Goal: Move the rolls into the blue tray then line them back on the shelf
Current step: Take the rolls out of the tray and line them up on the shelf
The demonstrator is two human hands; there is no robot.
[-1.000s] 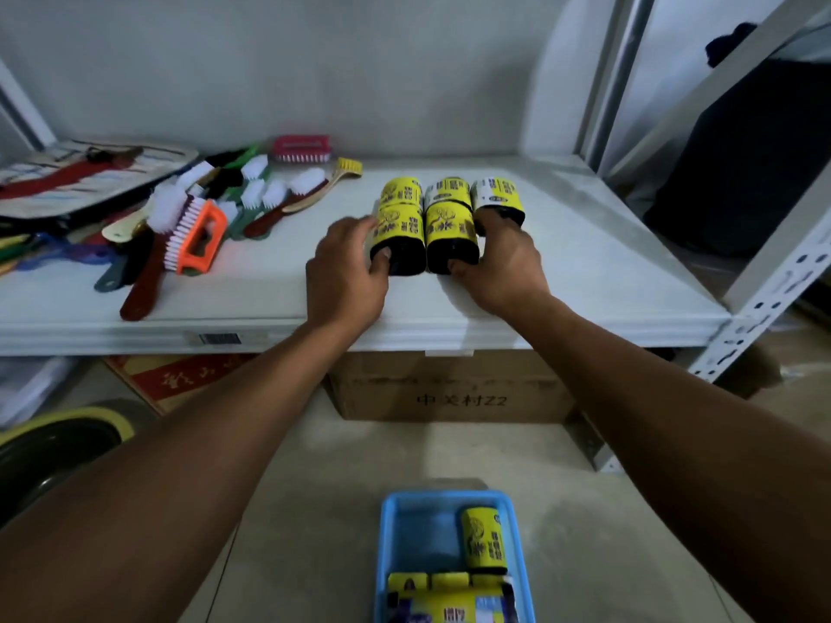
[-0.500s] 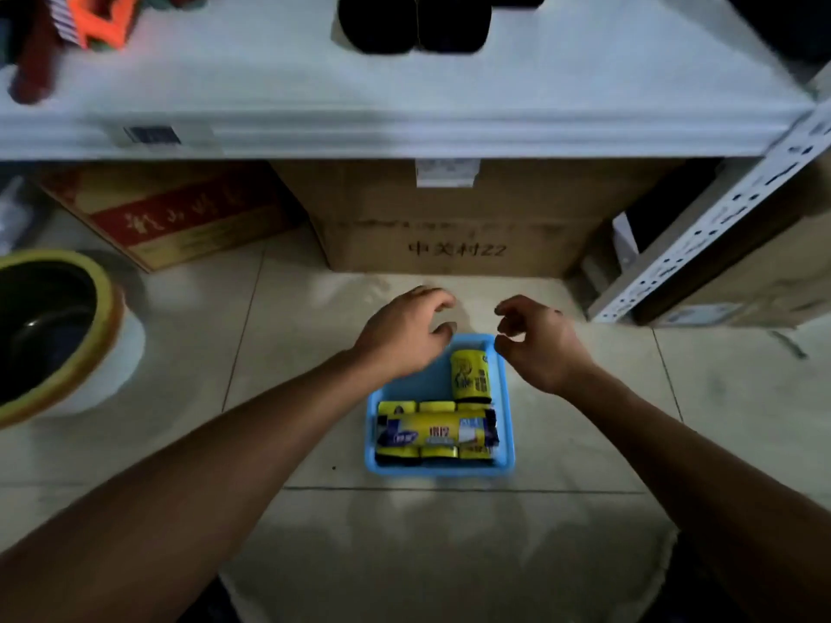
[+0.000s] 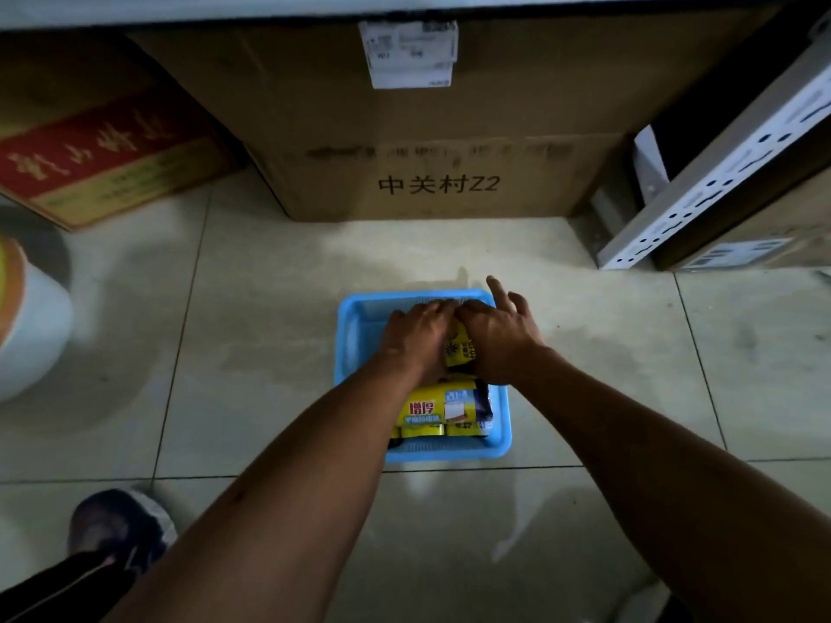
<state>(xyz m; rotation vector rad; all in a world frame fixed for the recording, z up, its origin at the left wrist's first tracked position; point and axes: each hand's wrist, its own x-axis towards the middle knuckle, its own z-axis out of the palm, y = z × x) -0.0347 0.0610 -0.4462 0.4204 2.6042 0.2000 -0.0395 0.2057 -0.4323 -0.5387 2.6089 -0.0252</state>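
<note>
Nearest, a shoe point(image 3: 117, 528) rests on the floor tiles. Beyond it the blue tray point(image 3: 346, 353) sits on the floor, with a wrapped pack of rolls point(image 3: 443, 411) lying across its near end. Past the pack, both hands meet over one loose roll point(image 3: 458, 350) inside the tray. The left hand point(image 3: 416, 337) curls its grip round the roll. The right hand point(image 3: 494, 339) lies against it, forefinger stretched out, and I cannot tell whether its grip is closed. Farther back, a cardboard box point(image 3: 427, 128) stands under the shelf point(image 3: 180, 11). This is probably a pick-up for the shelf, though it may be a set-down. If so, the next move calls for a firm hold and a lift clear of the tray wall.
</note>
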